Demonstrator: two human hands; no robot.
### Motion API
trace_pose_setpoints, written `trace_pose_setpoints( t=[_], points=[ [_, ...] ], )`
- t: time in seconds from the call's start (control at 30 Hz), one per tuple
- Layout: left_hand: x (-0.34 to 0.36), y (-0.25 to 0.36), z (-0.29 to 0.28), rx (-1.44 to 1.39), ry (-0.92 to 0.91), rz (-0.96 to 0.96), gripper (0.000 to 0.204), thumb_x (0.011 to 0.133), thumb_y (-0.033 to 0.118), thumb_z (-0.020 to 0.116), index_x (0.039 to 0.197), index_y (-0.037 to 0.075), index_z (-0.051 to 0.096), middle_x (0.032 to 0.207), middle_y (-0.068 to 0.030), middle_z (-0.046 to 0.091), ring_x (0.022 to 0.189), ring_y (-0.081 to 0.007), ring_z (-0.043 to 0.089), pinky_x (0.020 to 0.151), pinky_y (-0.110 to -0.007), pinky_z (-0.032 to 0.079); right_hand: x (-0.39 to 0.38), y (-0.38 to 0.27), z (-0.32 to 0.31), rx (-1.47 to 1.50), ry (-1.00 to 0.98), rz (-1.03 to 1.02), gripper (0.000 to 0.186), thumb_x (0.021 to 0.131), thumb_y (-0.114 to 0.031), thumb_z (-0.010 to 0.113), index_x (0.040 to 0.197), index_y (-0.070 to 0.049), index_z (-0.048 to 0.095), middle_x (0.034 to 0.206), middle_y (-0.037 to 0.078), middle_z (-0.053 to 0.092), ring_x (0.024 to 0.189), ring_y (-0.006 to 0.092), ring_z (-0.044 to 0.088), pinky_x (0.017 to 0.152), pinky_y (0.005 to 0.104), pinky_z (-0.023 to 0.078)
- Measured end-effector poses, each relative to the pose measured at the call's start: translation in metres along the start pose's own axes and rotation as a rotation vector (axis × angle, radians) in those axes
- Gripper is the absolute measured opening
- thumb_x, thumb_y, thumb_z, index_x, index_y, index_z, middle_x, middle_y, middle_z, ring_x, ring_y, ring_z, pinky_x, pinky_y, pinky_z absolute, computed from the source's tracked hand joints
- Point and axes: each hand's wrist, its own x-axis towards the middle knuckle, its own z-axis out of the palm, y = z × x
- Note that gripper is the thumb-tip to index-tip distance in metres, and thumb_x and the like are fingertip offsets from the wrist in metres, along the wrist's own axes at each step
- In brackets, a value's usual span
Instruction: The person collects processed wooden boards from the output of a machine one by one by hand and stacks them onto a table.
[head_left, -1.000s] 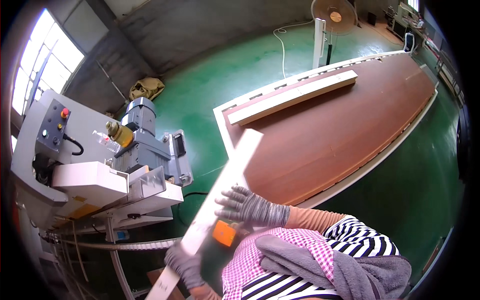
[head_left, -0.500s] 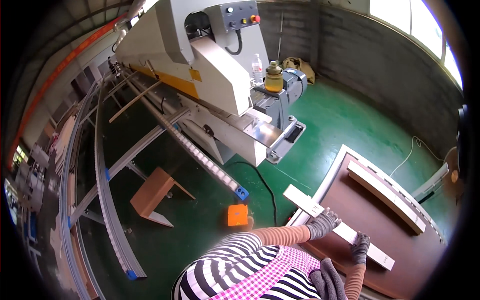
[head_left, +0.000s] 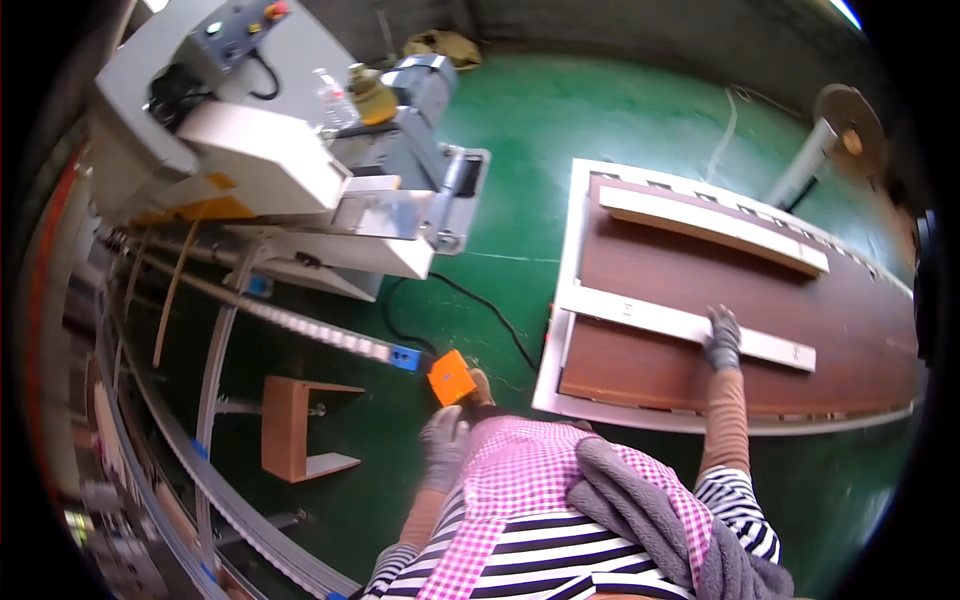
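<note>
My right hand (head_left: 722, 338), in a grey striped glove, is on a long white board strip (head_left: 640, 313), with its fingers curled over the strip's far edge. This strip lies across a brown panel (head_left: 650, 375), its left end reaching the panel's pale border. Beyond it, roughly parallel, rests a thicker stack of white-topped strips (head_left: 715, 228). My left hand (head_left: 443, 448), also gloved, hangs at my left side with nothing in it and its fingers apart. Just past that hand is an orange box-like thing (head_left: 452, 377) low by my foot.
A grey-white machine (head_left: 265, 150) with a control box stands at the left. A yellow-liquid bottle (head_left: 372, 95) is on it. Roller rails (head_left: 310, 328) run leftward, and a brown board piece (head_left: 287, 430) stands beneath. A black cable (head_left: 490, 315) crosses the green floor. Far right is a round-topped stand (head_left: 815, 160).
My left hand has let go of the white strip and swung to my left side. The strip now lies flatter across the brown panel. My view has turned right and downward.
</note>
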Motion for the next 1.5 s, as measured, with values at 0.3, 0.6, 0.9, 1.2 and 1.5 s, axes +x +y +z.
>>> trace_pose_setpoints(
  t=[0.3, 0.6, 0.9, 1.2, 1.5],
  points=[
    [-0.053, -0.034, 0.004, -0.238, 0.1, -0.469, 0.035, 0.084, 0.003, 0.068, 0.118, 0.001, 0.065, 0.111, -0.0108, 0.064, 0.1, -0.021, 0.062, 0.093, -0.035, 0.049, -0.052, -0.113, 0.004, 0.103, -0.047, 0.154, 0.071, 0.079, -0.03, 0.072, 0.144, -0.016, 0.046, 0.152, 0.019, 0.035, 0.141, 0.0377, 0.031, 0.117, 0.0493, 0.023],
    [-0.035, -0.084, 0.009, -0.48, 0.176, -0.626, 0.037, 0.087, 0.0, 0.066, 0.123, 0.0, 0.061, 0.117, -0.0112, 0.063, 0.102, -0.0186, 0.061, 0.094, -0.031, 0.05, -0.083, -0.117, 0.007, 0.147, -0.048, 0.117, 0.067, 0.078, -0.021, 0.074, 0.14, -0.014, 0.051, 0.148, 0.02, 0.042, 0.139, 0.0366, 0.036, 0.116, 0.0459, 0.027],
    [0.038, -0.079, -0.024, -0.535, 0.215, -0.412, 0.033, 0.089, -0.003, 0.062, 0.122, -0.001, 0.061, 0.118, -0.0105, 0.062, 0.103, -0.0175, 0.062, 0.098, -0.031, 0.05, -0.112, -0.136, 0.007, 0.177, -0.157, 0.171, 0.068, 0.082, -0.026, 0.07, 0.144, -0.016, 0.045, 0.152, 0.017, 0.037, 0.141, 0.0351, 0.033, 0.117, 0.047, 0.024],
    [-0.028, -0.058, -0.02, -0.479, 0.394, -0.504, 0.035, 0.091, -0.001, 0.062, 0.125, 0.0, 0.059, 0.121, -0.0113, 0.063, 0.107, -0.0187, 0.062, 0.099, -0.032, 0.049, -0.091, -0.124, 0.022, 0.169, -0.122, 0.007, 0.067, 0.081, -0.022, 0.072, 0.143, -0.016, 0.047, 0.151, 0.018, 0.039, 0.14, 0.0353, 0.034, 0.117, 0.0459, 0.025],
    [0.004, -0.086, -0.09, -0.169, 0.686, -0.314, 0.044, 0.084, -0.004, 0.062, 0.128, 0.002, 0.057, 0.126, -0.0146, 0.058, 0.116, -0.026, 0.057, 0.105, -0.037, 0.045, -0.087, -0.166, 0.019, 0.279, 0.0, -0.128, 0.066, 0.079, -0.015, 0.071, 0.141, -0.012, 0.049, 0.149, 0.018, 0.041, 0.138, 0.0363, 0.036, 0.116, 0.0453, 0.028]
  ],
)
